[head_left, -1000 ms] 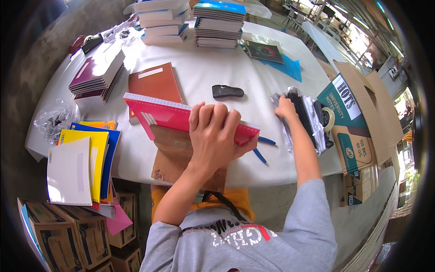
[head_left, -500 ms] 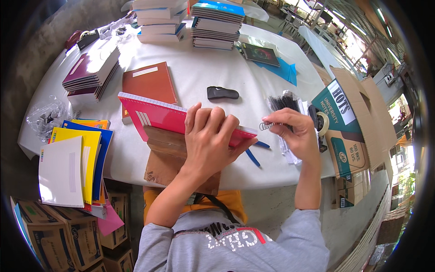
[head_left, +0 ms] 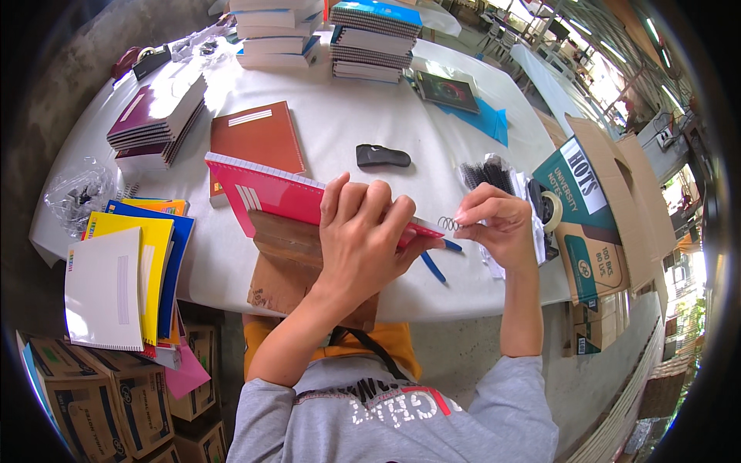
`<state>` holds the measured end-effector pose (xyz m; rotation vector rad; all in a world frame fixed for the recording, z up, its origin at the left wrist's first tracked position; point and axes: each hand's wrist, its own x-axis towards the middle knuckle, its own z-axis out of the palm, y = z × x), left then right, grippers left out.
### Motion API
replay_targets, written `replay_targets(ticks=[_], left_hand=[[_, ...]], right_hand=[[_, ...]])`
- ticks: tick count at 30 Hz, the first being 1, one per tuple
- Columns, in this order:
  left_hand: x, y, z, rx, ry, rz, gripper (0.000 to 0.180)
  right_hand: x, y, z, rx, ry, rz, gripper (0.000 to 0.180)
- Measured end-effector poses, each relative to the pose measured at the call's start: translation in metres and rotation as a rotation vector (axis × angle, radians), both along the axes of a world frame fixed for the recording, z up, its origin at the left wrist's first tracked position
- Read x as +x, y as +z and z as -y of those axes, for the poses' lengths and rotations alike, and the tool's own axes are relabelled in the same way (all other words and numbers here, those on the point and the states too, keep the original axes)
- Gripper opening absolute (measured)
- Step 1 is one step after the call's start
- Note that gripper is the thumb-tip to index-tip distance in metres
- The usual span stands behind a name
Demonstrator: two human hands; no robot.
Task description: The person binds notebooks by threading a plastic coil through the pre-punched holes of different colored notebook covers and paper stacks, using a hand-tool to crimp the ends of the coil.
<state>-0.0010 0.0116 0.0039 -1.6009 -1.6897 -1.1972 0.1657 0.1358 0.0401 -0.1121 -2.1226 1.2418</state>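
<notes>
1. Red notebook [head_left: 270,202]: tilted up on the near edge of the white table [head_left: 340,131], propped over a brown cardboard piece [head_left: 285,262], punched edge running toward the right.
2. Left hand [head_left: 363,235]: spread flat over the right end of the red notebook, fingers pressing the cover down, not curled around it.
3. Right hand [head_left: 498,224]: fingertips pinched together on a small metal spiral coil [head_left: 448,224], held right at the notebook's right corner.
4. Blue pens [head_left: 438,258]: lying on the table just under that corner, between the two hands.
5. Black stapler-like tool [head_left: 383,157]: farther back on the table, well apart from both hands.
6. Brown-covered notebook [head_left: 258,137]: flat behind the red one.
7. Bundle of black coils [head_left: 488,174]: beyond the right hand, beside a roll of tape [head_left: 549,210].
8. Open cardboard box [head_left: 598,208]: at the table's right edge.
9. Stacks of notebooks [head_left: 374,38]: along the far side; yellow, blue and white covers [head_left: 127,274] piled at the left.
</notes>
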Motion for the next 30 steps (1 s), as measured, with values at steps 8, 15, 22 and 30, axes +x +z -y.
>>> replay_targets(ticks=[8,15,22,30], left_hand=[[0.001,0.004,0.007,-0.042,-0.037,0.030,0.040],[0.000,0.009,0.004,-0.091,-0.035,0.037,0.043],[-0.018,0.003,0.010,-0.018,0.034,0.070,0.048],[-0.021,0.005,0.011,0.013,0.018,0.090,0.050]], right_hand=[[-0.007,0.002,-0.006,0.103,0.045,0.028,0.028],[0.009,0.026,-0.006,-0.004,0.110,0.327,0.024],[0.002,0.020,0.032,-0.218,-0.112,0.256,0.034],[-0.003,0.037,0.014,0.224,-0.071,0.386,0.024]])
